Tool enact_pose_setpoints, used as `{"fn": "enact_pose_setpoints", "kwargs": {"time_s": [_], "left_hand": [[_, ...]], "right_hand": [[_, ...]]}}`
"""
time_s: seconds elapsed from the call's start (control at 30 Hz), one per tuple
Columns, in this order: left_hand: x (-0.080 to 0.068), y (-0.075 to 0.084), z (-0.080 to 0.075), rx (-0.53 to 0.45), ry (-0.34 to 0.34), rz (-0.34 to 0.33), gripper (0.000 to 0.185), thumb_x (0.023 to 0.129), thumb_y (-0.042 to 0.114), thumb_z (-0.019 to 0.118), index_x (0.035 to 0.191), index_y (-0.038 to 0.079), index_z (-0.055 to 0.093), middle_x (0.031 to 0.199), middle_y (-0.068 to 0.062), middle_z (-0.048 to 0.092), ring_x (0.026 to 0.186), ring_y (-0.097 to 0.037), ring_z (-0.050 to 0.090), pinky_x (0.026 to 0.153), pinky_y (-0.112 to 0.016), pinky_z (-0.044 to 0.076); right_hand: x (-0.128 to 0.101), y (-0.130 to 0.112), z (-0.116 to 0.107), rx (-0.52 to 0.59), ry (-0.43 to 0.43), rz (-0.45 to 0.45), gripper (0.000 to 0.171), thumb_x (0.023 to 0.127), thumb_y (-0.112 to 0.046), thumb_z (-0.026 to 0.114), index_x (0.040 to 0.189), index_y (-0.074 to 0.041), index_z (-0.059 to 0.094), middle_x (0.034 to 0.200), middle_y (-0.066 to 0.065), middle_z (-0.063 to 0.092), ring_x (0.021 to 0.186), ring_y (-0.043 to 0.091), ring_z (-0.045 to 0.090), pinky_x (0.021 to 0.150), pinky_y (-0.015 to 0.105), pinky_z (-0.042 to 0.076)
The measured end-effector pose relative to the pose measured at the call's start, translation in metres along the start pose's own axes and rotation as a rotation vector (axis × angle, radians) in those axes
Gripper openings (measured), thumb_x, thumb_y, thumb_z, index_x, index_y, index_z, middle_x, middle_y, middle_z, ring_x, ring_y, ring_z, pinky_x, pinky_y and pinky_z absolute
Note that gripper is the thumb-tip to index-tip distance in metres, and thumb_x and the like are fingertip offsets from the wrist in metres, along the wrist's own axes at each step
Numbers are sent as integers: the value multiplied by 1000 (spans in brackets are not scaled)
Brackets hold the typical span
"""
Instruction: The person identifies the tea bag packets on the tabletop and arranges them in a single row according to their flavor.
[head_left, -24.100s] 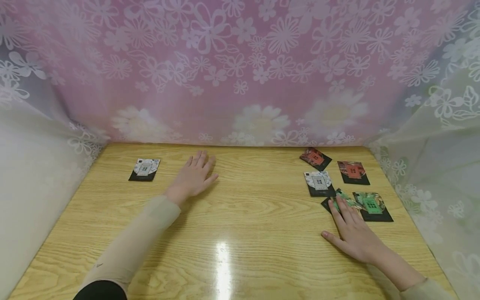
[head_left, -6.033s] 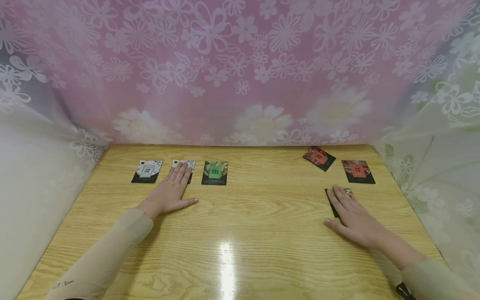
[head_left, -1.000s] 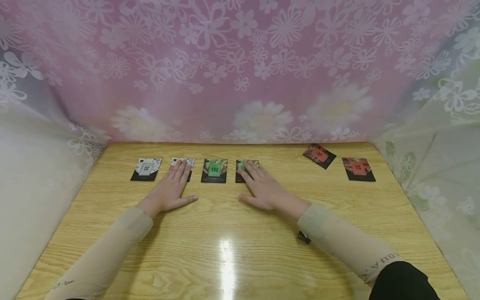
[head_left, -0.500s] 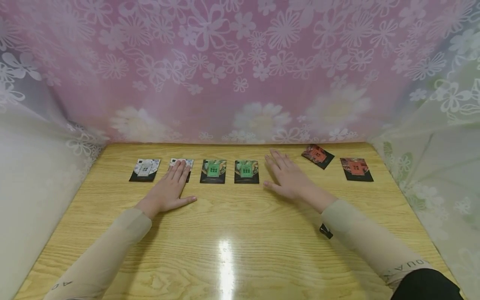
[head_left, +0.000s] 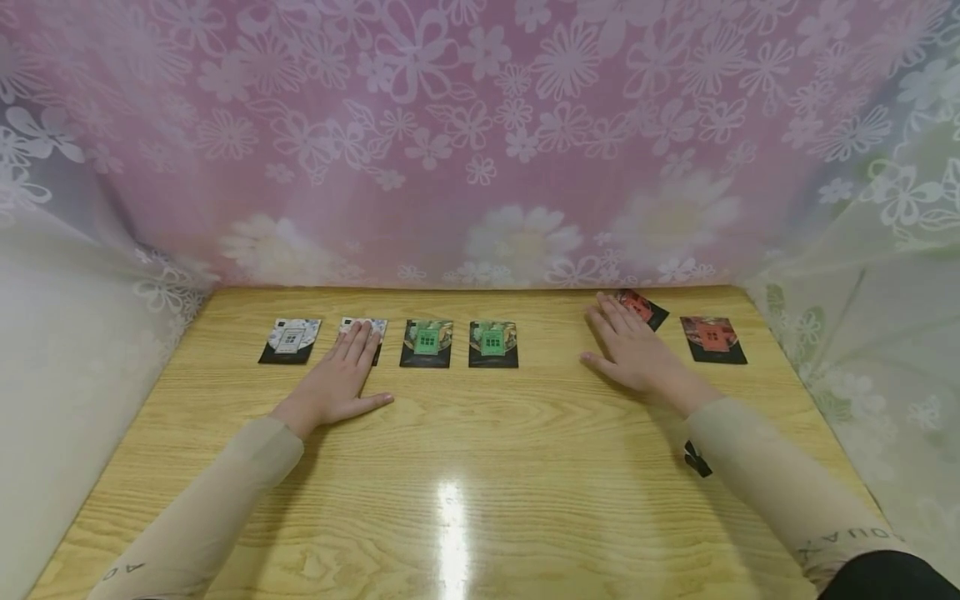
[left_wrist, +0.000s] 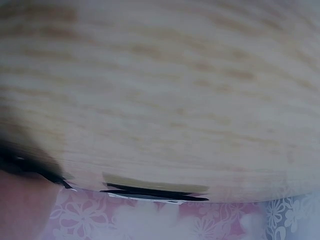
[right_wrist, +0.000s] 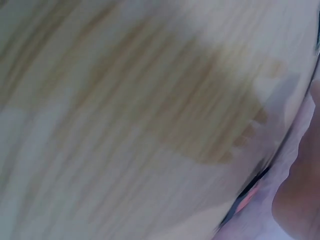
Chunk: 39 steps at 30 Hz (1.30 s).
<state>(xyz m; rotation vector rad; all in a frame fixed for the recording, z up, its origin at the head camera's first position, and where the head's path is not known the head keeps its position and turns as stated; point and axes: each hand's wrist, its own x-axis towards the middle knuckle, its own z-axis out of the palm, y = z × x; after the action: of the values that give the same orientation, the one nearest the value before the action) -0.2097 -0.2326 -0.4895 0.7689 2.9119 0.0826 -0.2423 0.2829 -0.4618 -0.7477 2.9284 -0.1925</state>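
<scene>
In the head view, my left hand lies with straight fingers on a white-and-black sachet, which it partly covers. To its left sits another white-and-black sachet. Two green-and-black sachets stand to its right in the same row. My right hand reaches over the back right with fingers straight, its fingertips overlapping the left part of a tilted red-and-black sachet. Another red-and-black sachet lies right of it. The right wrist view shows part of the right hand at the edge.
The sachets lie on a wooden table with a bright light reflection near the front. A pink flowered curtain closes off the back, and pale flowered cloth hangs at both sides. A small black strap shows under the right sleeve.
Earlier, the white and green sachets came from the right pile into the left row. Over the last second my right hand left the second green sachet and moved right to the tilted red one.
</scene>
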Motion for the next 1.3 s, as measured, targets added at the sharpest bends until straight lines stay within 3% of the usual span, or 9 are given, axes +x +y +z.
{"fn": "enact_pose_setpoints", "kwargs": {"time_s": [0.33, 0.6, 0.73, 0.97, 1.17, 1.3], "left_hand": [[1, 1, -1, 5, -1, 0, 110, 102, 69, 52, 169, -4, 4, 177, -29, -3, 165, -46, -2, 136, -59, 9], [0, 1, 0, 26, -11, -5, 110, 103, 69, 52, 169, -4, 2, 177, -28, -4, 166, -45, -3, 136, -57, 8], [1, 0, 0, 21, -3, -1, 109, 103, 68, 52, 169, -4, 3, 177, -28, -4, 166, -45, -3, 136, -58, 8], [2, -2, 2, 32, 10, 8, 110, 103, 69, 51, 169, -5, 4, 177, -29, -3, 166, -46, -2, 136, -58, 9], [2, -1, 2, 21, -5, -2, 110, 103, 69, 51, 169, -4, 2, 177, -28, -5, 166, -45, -3, 136, -59, 7], [2, -1, 2, 22, -23, -11, 110, 103, 69, 51, 169, -3, 0, 177, -27, -8, 166, -44, -5, 136, -58, 7]], "right_hand": [[-13, 48, 2, 57, 12, 36, 87, 109, -55, 50, 171, -4, 15, 177, 28, 7, 164, 49, 7, 131, 68, 11], [-13, 67, 8, 63, -31, 56, 86, 110, -57, 45, 172, -9, 9, 178, 24, 2, 164, 49, 5, 131, 69, 11], [-12, 66, 6, 93, -62, 70, 86, 111, -56, 43, 173, -10, 4, 179, 23, -2, 165, 48, 1, 132, 68, 7], [-10, 62, 11, 158, -25, 53, 91, 110, -59, 44, 172, -6, 4, 177, 26, -4, 165, 48, 0, 131, 69, 9], [-13, 40, 11, 133, -53, 58, 95, 109, -64, 39, 170, 0, 5, 174, 34, -5, 163, 52, 2, 131, 69, 11], [-13, 23, 11, 128, -117, 98, 101, 107, -72, 36, 170, -2, 0, 175, 31, -11, 163, 51, -2, 132, 68, 10]]}}
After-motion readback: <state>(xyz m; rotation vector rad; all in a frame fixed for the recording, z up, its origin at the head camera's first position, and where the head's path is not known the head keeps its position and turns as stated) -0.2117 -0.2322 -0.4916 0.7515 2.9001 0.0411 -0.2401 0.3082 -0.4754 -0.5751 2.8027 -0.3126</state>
